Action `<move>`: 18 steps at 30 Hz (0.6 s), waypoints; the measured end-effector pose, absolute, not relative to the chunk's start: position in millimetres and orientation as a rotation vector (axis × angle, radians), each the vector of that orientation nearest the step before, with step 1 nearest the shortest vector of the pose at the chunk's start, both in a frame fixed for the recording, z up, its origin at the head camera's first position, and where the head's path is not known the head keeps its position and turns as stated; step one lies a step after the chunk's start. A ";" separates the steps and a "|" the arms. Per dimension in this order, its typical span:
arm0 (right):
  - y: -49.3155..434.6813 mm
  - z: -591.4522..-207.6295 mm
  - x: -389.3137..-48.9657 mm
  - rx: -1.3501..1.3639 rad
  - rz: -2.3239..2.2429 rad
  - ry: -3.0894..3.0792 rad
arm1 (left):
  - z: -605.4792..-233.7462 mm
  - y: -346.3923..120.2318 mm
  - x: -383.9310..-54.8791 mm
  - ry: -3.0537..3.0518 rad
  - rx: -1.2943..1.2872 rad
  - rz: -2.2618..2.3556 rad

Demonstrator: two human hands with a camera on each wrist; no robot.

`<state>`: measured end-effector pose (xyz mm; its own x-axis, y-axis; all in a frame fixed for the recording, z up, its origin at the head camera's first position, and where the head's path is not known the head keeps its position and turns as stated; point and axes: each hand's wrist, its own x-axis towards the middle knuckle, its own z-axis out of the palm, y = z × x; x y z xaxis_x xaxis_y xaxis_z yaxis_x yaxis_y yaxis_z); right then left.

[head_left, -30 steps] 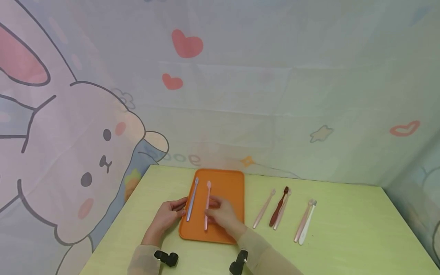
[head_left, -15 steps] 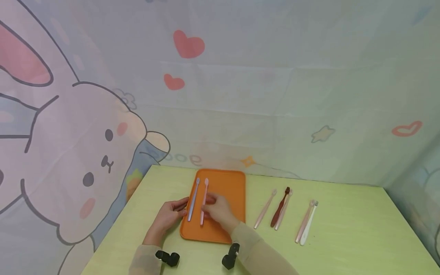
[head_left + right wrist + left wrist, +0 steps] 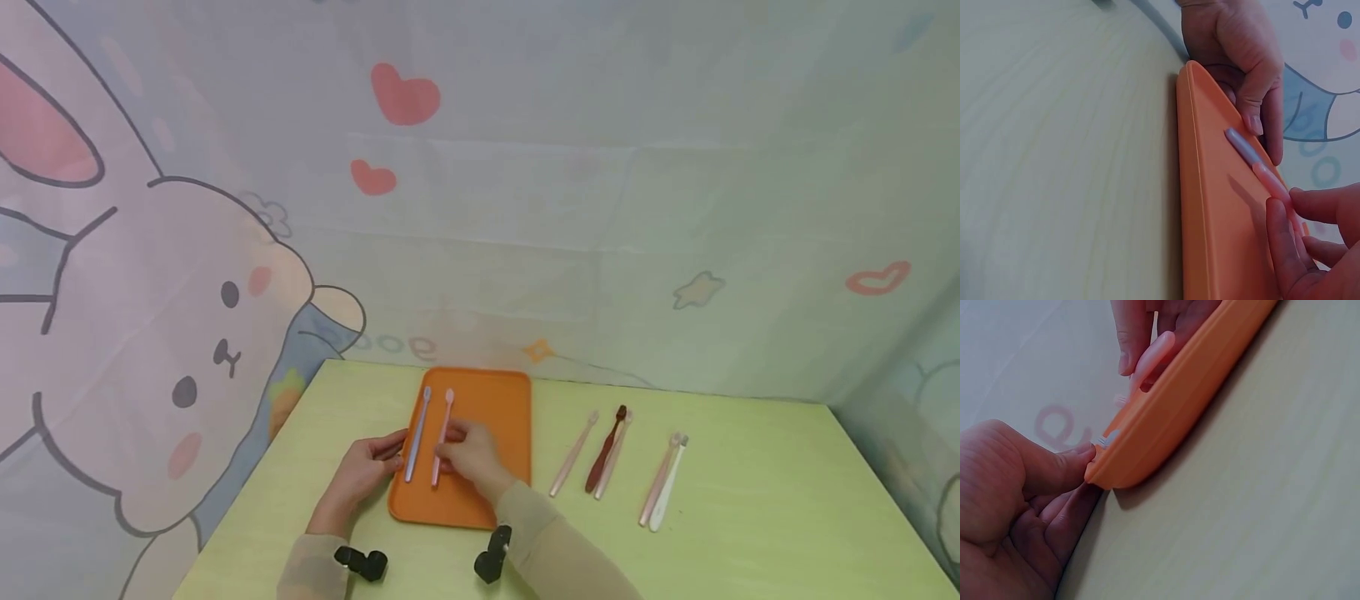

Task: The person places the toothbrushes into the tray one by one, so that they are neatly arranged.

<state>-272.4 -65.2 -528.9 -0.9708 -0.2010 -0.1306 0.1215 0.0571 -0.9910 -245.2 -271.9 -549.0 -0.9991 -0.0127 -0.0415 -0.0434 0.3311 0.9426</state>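
My right hand [image 3: 476, 458] pinches a pink toothbrush [image 3: 447, 410] between thumb and fingers, over the left half of an orange tray [image 3: 495, 400]. In the right wrist view, the handle [image 3: 1269, 180] of this toothbrush tilts a little above the tray floor. A lilac toothbrush [image 3: 417, 437] lies in the tray along its left side, roughly parallel to the pink one. My left hand [image 3: 367, 471] grips the tray's left rim; the left wrist view has its thumb [image 3: 1063, 467] on the edge and the other fingers curled below.
Right of the tray, a pink toothbrush [image 3: 573, 454], a brown toothbrush [image 3: 602, 458] and another pink one [image 3: 617, 458] lie on the yellow-green table [image 3: 772, 475]. Farther right, a pink toothbrush [image 3: 657, 487] lies against a white toothbrush [image 3: 666, 496]. A cartoon-printed cloth [image 3: 525, 208] hangs behind.
My right hand has moved left with the pink toothbrush, bringing it nearer to the lilac one and tilting it to a similar slant. The left hand stays at the tray's rim.
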 end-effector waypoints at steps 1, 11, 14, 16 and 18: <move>-67.0 -529.1 -272.6 -0.079 -2.010 2.099 | -549.2 -272.3 -245.4 2.537 -0.060 1.806; -82.8 -530.2 -276.5 -0.049 -1.986 2.142 | -546.9 -274.0 -244.2 2.524 -0.055 1.809; -86.5 -531.1 -277.4 -0.049 -1.970 2.165 | -546.5 -273.3 -244.1 2.518 -0.052 1.815; -88.1 -531.5 -277.9 -0.050 -1.961 2.186 | -546.3 -272.4 -244.5 2.512 -0.043 1.825; -88.9 -531.5 -277.9 -0.048 -1.952 2.208 | -546.3 -271.7 -244.5 2.506 -0.026 1.830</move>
